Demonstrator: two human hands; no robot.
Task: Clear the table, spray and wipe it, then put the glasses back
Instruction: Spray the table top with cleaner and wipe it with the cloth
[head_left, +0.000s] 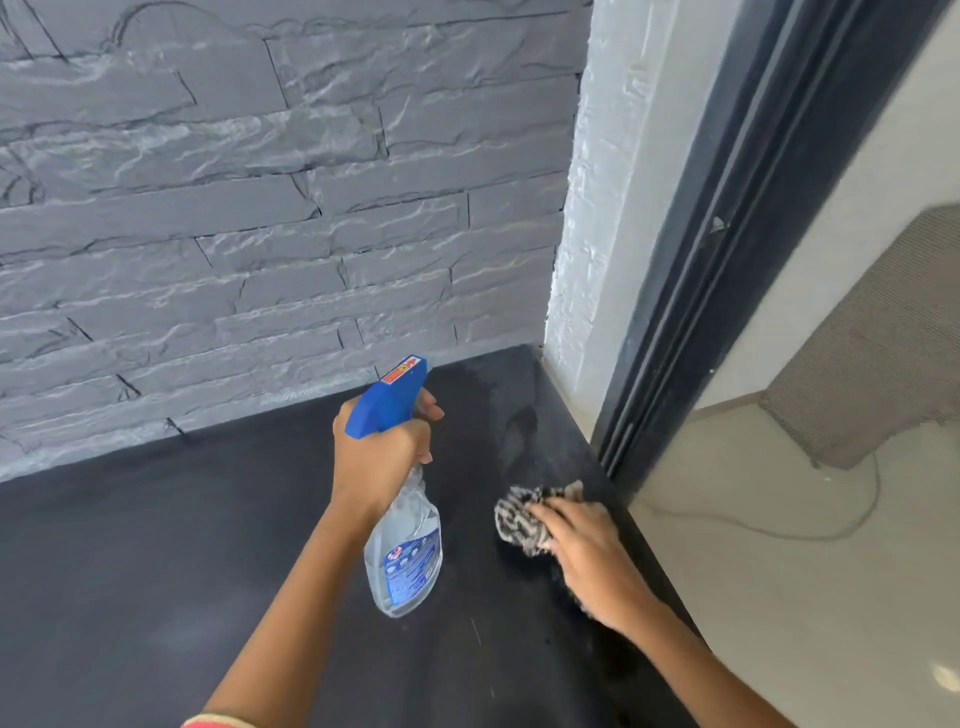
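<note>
My left hand (382, 457) grips the neck of a clear spray bottle (408, 553) with a blue trigger head, held above the dark table (182, 545), nozzle pointing toward the far right corner. My right hand (584, 551) presses a crumpled black-and-white patterned cloth (519, 519) onto the table near its right edge. A damp patch (519, 421) shows on the surface beyond the cloth. No glasses are in view.
A grey stone-textured wall (260, 234) runs along the table's far side. A white brick pillar (597, 234) and a dark frame (701, 312) stand at the right corner. Beyond the right edge lie a pale floor (779, 597), a thin cable (831, 525) and a grey mat (883, 353).
</note>
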